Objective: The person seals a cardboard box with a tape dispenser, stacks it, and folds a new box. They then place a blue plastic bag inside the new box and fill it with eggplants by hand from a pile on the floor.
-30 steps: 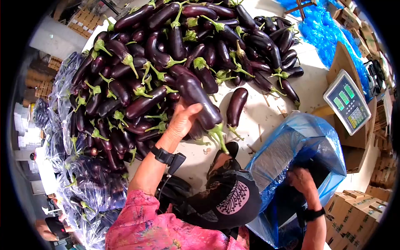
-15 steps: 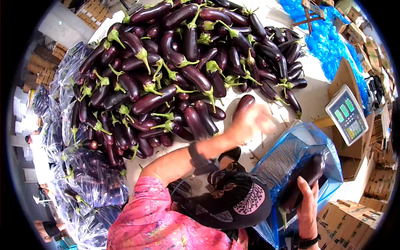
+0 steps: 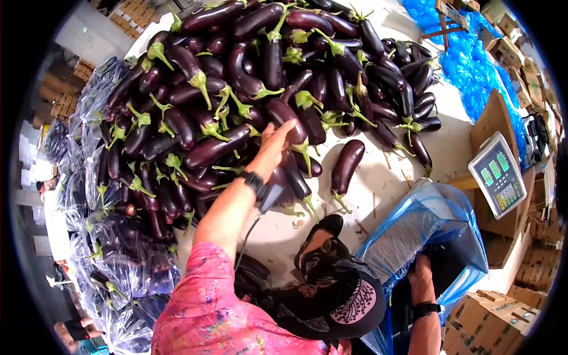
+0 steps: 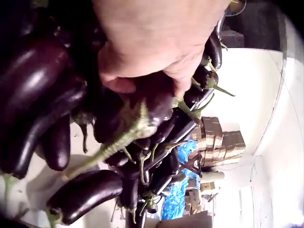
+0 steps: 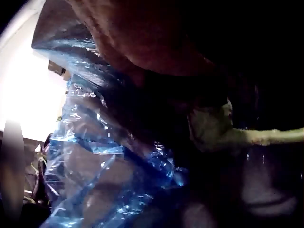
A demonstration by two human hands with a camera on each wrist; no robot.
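Note:
My left hand (image 3: 273, 147) grips a glossy dark purple eggplant (image 3: 286, 112) at the near edge of a large pile. In the left wrist view its thumb and fingers curl round the eggplant's stem end, and the green cap and long stem (image 4: 111, 147) point out below. My right hand (image 3: 421, 269) is down inside a box lined with a blue plastic bag (image 3: 396, 236). The right wrist view is dark; an eggplant's green cap (image 5: 209, 126) shows right under that hand, which holds it, the fingertips hidden in shadow.
A single eggplant (image 3: 348, 168) lies on the white table (image 3: 378, 183) between pile and box. A digital scale display (image 3: 498, 174) stands right of the box. Bagged eggplants (image 3: 124, 254) line the left side. Cartons (image 3: 491, 319) sit at lower right, blue plastic (image 3: 467, 59) at far right.
My right hand has lowered an eggplant into the lined box. My left hand, empty and blurred above the single eggplant half a second ago, has moved left to the pile and taken hold of another.

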